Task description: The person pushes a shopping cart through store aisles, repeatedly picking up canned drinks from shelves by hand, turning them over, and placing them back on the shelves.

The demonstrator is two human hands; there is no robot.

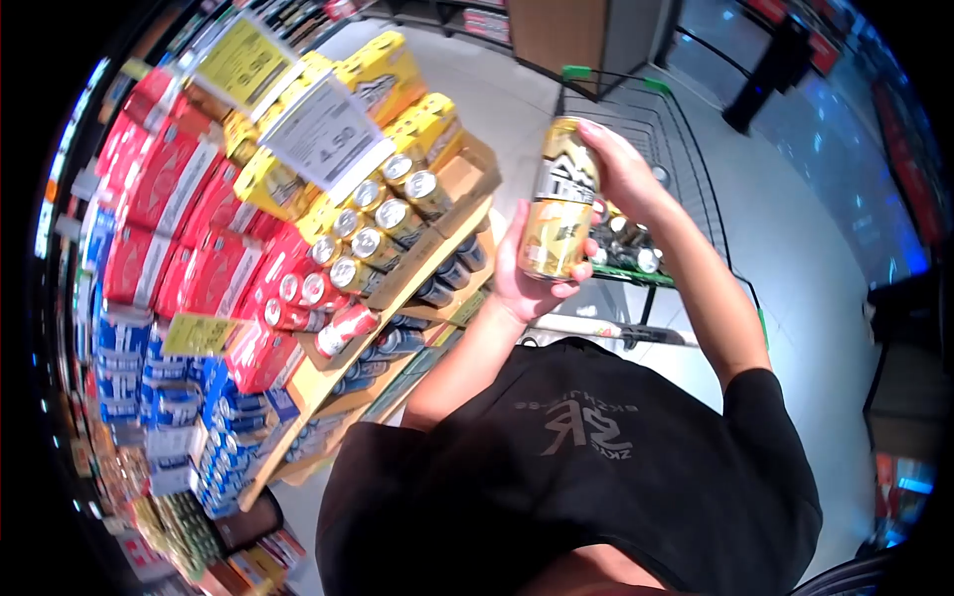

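Note:
A tall gold can [559, 214] with a white-and-black mountain pattern is held up in front of my chest, slightly tilted. My left hand [527, 266] is closed around its lower part, fingertips showing along the right side. At the upper right side, my right hand [624, 171] grips the can near its top. Behind both hands stands a shopping cart [714, 199] with a green-trimmed wire basket. Several cans [628, 241] lie in the cart, partly hidden by my right hand and forearm.
On my left, a wooden display shelf [437, 238] carries several gold cans [395, 216], yellow cartons [381, 74], red packs [189, 179] and blue packs [121, 348]. Price signs [323, 129] stick out above the goods. A wooden cabinet [556, 40] stands beyond the cart.

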